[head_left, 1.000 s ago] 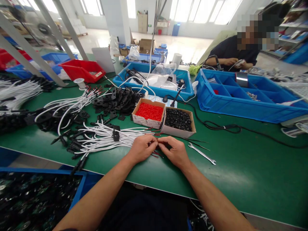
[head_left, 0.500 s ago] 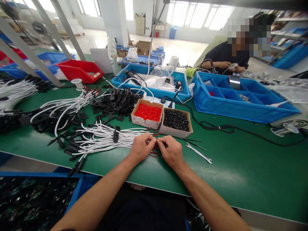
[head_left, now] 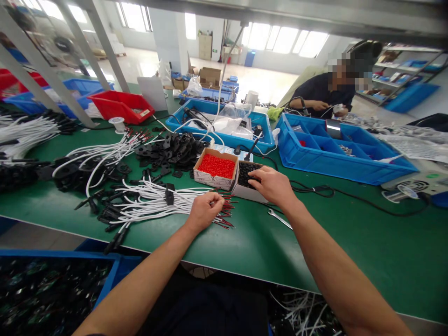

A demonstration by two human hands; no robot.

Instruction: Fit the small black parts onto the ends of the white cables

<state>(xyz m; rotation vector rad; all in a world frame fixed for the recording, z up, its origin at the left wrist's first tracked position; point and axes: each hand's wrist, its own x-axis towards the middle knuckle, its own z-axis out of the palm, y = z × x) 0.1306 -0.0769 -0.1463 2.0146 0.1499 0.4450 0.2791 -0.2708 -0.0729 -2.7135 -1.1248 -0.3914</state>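
My left hand (head_left: pixel 206 208) is closed in a pinch over the end of a bundle of white cables (head_left: pixel 184 196), and a cable runs into its fingers. Thin red and dark wire ends (head_left: pixel 227 219) fan out beside it. A black clip-like part (head_left: pixel 170 194) lies across the bundle. My right hand (head_left: pixel 273 185) has its curled fingertips among small black pieces (head_left: pixel 246 171) in a cardboard box (head_left: pixel 241 191); whatever they pinch is too small to make out. Adjoining it, another cardboard box (head_left: pixel 213 178) holds small red pieces (head_left: pixel 217 165).
A wrench (head_left: pixel 280 218) lies near my right forearm. Black plastic parts (head_left: pixel 171 151) are heaped behind the cables. Blue trays (head_left: pixel 315 161) and a red bin (head_left: pixel 121 106) stand farther back. A co-worker (head_left: pixel 317 93) sits across at the right. A blue crate (head_left: pixel 115 275) is below the table edge.
My right hand has left the wire ends beside my left hand and moved right and away from me to the box of black pieces. My left hand stays at the bundle.
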